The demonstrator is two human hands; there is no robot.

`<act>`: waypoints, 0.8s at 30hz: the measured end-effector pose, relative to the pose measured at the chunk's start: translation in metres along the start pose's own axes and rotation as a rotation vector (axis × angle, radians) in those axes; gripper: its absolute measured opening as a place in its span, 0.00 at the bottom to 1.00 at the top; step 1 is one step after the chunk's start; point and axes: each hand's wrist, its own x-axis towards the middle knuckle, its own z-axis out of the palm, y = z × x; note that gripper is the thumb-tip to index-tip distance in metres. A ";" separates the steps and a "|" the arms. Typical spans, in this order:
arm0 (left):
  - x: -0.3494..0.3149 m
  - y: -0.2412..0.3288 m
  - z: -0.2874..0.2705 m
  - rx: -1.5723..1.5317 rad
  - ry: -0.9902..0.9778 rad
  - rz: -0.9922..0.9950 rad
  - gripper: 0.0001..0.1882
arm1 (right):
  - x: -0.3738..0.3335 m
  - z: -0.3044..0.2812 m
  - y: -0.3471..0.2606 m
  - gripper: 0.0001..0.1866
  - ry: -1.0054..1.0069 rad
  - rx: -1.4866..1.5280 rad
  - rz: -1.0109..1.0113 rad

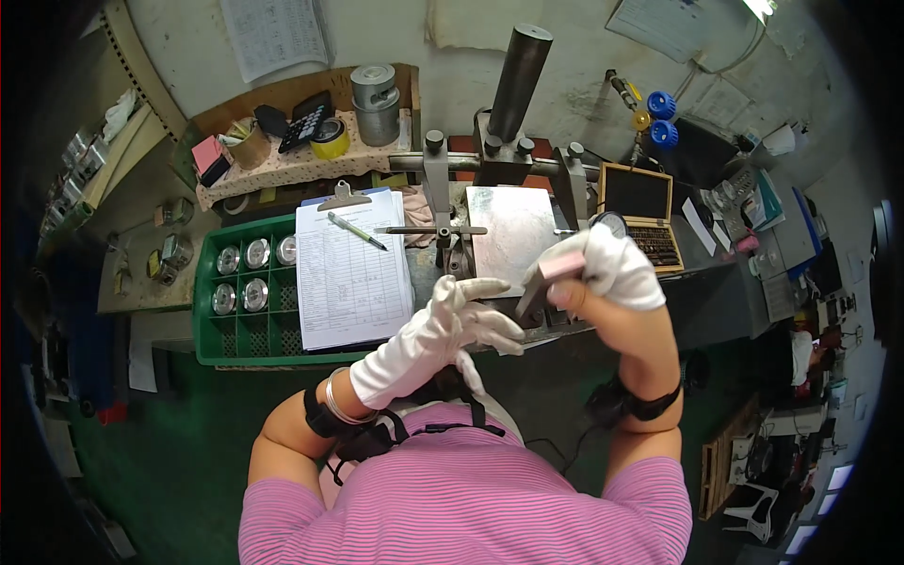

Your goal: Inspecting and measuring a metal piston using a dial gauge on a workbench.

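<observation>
My left hand (459,325), in a white glove, is held in front of the bench with its fingers apart and nothing in them. My right hand (603,270), gloved but with the thumb bare, grips a small rectangular block (562,266) with a pinkish face and a dark side. The block is tilted and somewhat blurred. Just beyond it lies a flat pale metal plate (511,231) beneath a measuring stand (508,113) with a thick dark column. A round dial gauge (612,224) shows behind my right hand, partly hidden by it.
Left of the stand, a clipboard (353,273) with printed sheets and a pen (358,232) lies over a green divided crate (250,325) holding several round metal parts (255,294). An open wooden case (650,221) stands right. Metal cylinders (375,105) and yellow tape (330,138) sit on the back shelf.
</observation>
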 end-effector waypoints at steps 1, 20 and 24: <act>-0.004 0.003 0.015 0.126 0.173 0.038 0.49 | 0.008 -0.010 0.001 0.12 -0.041 -0.270 -0.028; -0.032 0.009 0.001 0.115 0.228 0.170 0.43 | 0.070 0.016 0.021 0.06 -0.205 -1.329 -0.015; -0.029 0.007 -0.002 0.087 0.220 0.181 0.42 | 0.073 0.019 0.027 0.05 -0.168 -1.346 -0.001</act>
